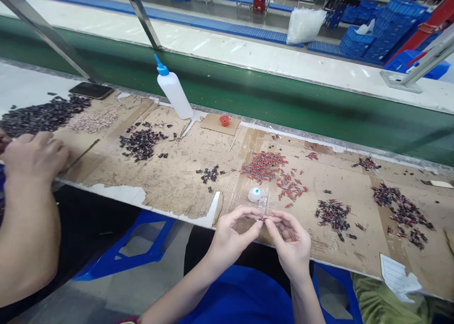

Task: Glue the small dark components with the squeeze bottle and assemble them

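My left hand (pixel 232 236) and my right hand (pixel 289 239) meet at the near edge of the cardboard-covered bench (pixel 177 182). Both pinch one tiny dark part (pixel 261 218) between thumb and forefinger, fingertips touching. Just beyond them stands a small white cap (pixel 254 194). A pile of small red parts (pixel 264 166) lies further back, with more red ones (pixel 292 188) scattered to its right. A heap of dark red-tipped parts (pixel 333 213) sits right of my right hand.
A white squeeze bottle with a blue nozzle (pixel 173 90) stands at the back beside an orange cap (pixel 224 120). Dark parts lie in piles (pixel 142 143) (pixel 402 208). Another person's hand (pixel 33 156) rests at the far left. A green conveyor (pixel 283 97) runs behind. Crumpled paper (pixel 397 274) lies right.
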`<move>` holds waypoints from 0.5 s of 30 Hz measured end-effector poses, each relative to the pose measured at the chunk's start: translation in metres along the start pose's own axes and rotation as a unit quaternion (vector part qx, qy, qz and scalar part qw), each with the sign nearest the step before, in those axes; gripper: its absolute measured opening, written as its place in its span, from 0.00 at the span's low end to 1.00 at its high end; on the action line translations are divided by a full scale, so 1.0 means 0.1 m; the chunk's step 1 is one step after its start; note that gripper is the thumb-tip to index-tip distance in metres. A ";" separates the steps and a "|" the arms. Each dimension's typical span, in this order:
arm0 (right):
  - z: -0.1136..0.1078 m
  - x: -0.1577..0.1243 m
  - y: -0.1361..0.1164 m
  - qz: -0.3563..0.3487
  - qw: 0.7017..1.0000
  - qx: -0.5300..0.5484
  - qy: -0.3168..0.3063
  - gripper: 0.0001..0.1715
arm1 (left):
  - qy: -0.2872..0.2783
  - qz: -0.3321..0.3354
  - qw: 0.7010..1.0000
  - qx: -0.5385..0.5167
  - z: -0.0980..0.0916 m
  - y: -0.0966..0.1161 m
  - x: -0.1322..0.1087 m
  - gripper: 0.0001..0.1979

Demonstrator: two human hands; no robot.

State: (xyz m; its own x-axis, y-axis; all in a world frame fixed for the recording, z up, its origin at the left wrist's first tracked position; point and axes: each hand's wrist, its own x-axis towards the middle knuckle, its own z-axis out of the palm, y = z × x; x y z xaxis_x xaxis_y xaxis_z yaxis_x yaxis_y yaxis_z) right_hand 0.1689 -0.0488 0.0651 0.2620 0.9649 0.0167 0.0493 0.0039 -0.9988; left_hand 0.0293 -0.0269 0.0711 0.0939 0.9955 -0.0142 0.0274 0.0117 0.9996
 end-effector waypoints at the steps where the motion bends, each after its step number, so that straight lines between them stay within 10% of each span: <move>1: -0.02 -0.01 0.01 -0.003 1.000 0.001 -0.006 0.13 | -0.004 -0.004 1.000 -0.005 0.01 0.01 -0.01 0.06; 9: -0.26 -0.01 -0.03 -0.075 0.995 -0.070 -0.015 0.07 | -0.044 0.033 0.998 0.022 0.10 0.03 -0.04 0.09; 15: -0.86 0.19 0.20 -0.024 0.955 -0.175 0.240 0.18 | 0.002 0.176 0.970 0.168 -0.28 0.13 0.01 0.09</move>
State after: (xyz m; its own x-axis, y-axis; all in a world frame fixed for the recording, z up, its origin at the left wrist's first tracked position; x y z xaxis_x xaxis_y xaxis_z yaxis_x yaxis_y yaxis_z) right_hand 0.2583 -0.0526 0.0490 0.6588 0.7338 0.1656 0.3687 -0.1232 -0.9213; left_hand 0.0019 -0.0230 0.0849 0.1525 0.9323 0.3280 0.3171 -0.3605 0.8772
